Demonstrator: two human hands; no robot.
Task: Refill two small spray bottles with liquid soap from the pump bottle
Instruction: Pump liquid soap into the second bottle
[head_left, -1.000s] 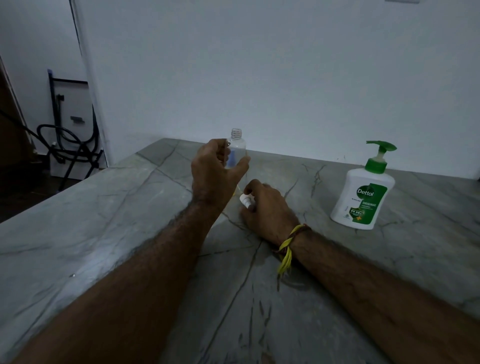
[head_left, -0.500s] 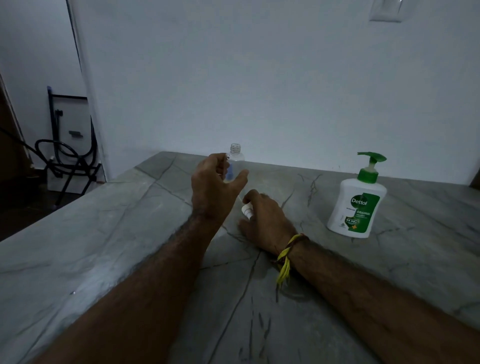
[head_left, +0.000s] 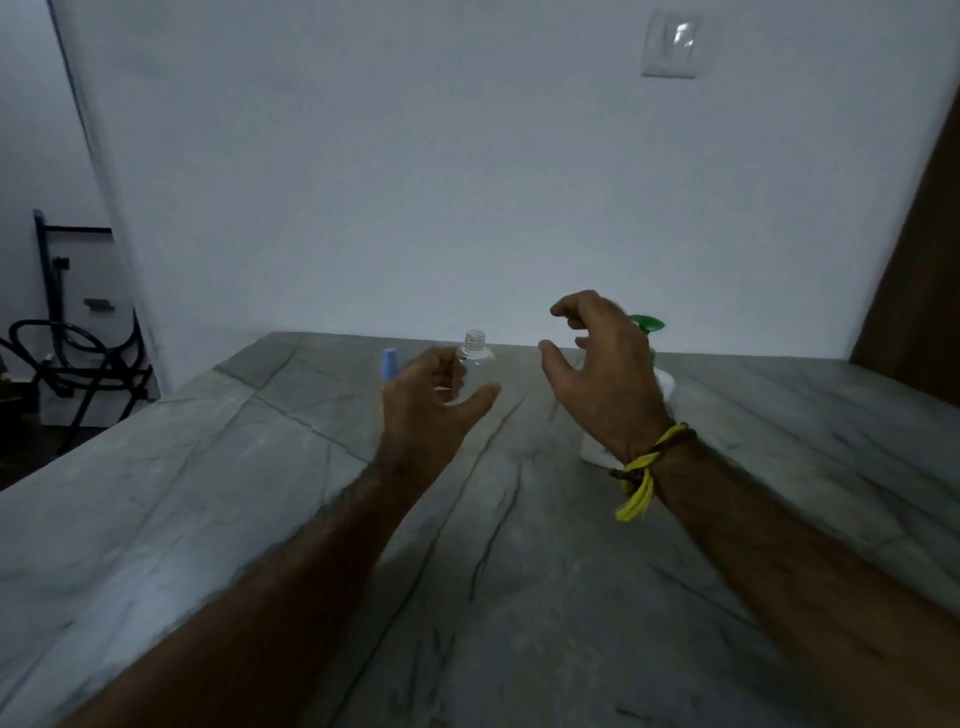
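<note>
A small clear spray bottle (head_left: 475, 353) with a bare threaded neck stands upright on the grey marble counter (head_left: 208, 493). My left hand (head_left: 423, 410) is curled around its lower body. Just left of that hand a light blue cap (head_left: 389, 365) shows; the rest of that second small bottle is hidden behind the hand. My right hand (head_left: 605, 379) hovers above the counter with fingers spread and nothing in it. It covers most of the white pump bottle (head_left: 645, 325), leaving the green pump head and bits of the white body visible. The white spray head is out of sight.
A white wall with a switch plate (head_left: 670, 44) rises behind the counter's far edge. A black metal frame with hoses (head_left: 67, 338) stands on the floor at the far left. A brown wooden panel (head_left: 919, 291) borders the right side.
My right hand has lifted off the counter, let go of the white spray head and moved right in front of the pump bottle. The view has tilted up. My left hand stays on the clear bottle.
</note>
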